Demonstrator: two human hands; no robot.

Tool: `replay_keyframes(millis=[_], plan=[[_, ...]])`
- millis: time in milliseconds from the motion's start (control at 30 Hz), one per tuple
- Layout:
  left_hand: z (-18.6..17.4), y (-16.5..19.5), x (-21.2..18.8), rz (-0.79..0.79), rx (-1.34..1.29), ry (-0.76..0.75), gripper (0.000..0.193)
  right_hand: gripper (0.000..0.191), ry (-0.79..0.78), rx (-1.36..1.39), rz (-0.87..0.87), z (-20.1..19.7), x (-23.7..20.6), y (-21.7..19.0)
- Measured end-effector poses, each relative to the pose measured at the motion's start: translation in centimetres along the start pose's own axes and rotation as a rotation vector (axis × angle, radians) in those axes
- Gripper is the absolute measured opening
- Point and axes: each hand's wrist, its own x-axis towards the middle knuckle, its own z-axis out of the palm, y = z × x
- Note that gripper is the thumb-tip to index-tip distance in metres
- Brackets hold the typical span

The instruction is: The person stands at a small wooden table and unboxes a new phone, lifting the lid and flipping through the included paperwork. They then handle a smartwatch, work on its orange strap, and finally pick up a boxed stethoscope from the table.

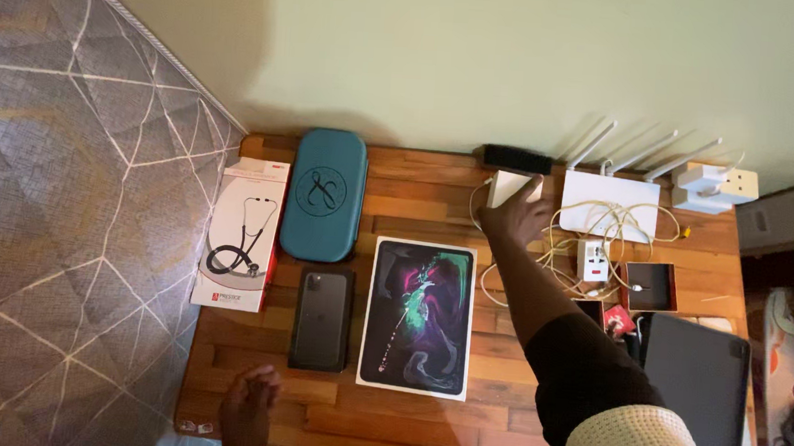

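Observation:
My right hand (515, 217) reaches across the wooden table (403, 425) and grips a small white box (509, 186) at the far edge, beside a black bar-shaped device (517, 158). My left hand (249, 405) rests with curled fingers on the table's near edge, holding nothing. It lies just below a dark phone box (321, 318) and a tablet box (418, 316) with a colourful picture.
A stethoscope box (242, 234) and a teal zip case (325, 194) lie at the left. At the back right are a white router (610, 201) with antennas, tangled cables, a white plug adapter (593, 260), a small open red box (651, 286) and a dark tablet case (695, 384). A mattress (66, 230) borders the left.

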Motion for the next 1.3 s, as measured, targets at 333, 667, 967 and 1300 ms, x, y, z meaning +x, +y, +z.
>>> replay_keyframes(millis=[333,667,967,1300], plan=[[8.8,3.5,-1.9,0.010,-0.005,-0.279,0.045,0.132,0.051,0.165,-0.317,-6.0,-7.0,5.4],[16.2,6.3,-3.4,0.086,0.112,-0.796,0.030,0.131,-0.151,0.007,0.058,-8.2,-29.6,19.0],[14.0,4.5,-7.8,0.063,0.127,-0.945,0.022,0.126,0.071,0.106,-0.008,-4.8,-32.5,21.9],[10.7,5.3,-10.0,-0.024,0.234,-0.944,0.023,0.127,0.076,0.326,0.097,-7.6,-28.0,30.3]])
